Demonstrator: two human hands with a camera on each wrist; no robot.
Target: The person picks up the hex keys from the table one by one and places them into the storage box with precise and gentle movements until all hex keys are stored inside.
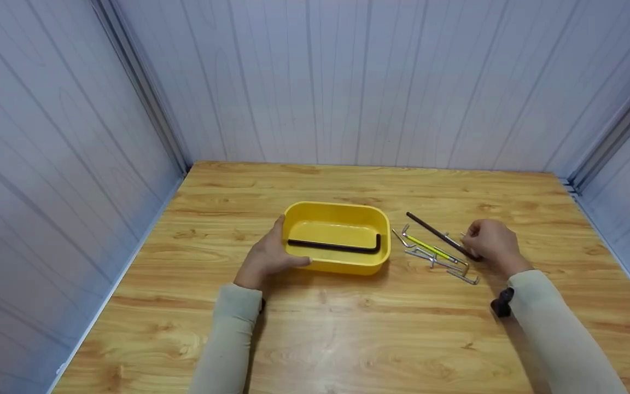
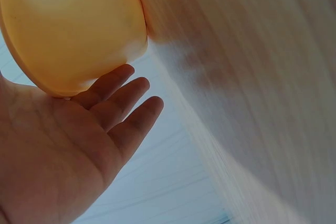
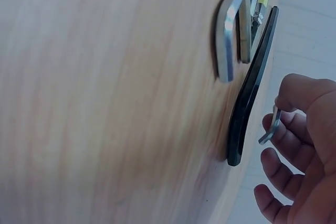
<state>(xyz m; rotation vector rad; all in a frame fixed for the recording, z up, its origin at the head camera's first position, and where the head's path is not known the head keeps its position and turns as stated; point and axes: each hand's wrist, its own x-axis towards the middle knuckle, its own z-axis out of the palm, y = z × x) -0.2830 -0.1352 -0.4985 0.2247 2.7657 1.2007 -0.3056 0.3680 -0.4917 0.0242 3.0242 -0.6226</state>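
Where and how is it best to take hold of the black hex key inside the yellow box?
Probably best is a pinch at the middle of the long straight arm of the black hex key, coming from above. The walls of the yellow box surround it, but the top is open. The short bent end is at the right, away from that grip.

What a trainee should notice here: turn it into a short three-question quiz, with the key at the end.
1. Which tool lies inside the yellow plastic bin?
2. True or false: in the head view, the loose hex keys lie to the left of the bin.
3. Fill in the blank: the ____ hand pinches a small hex key.

Key:
1. A black hex key.
2. False; the loose hex keys lie to its right.
3. Right; the right hand pinches it.
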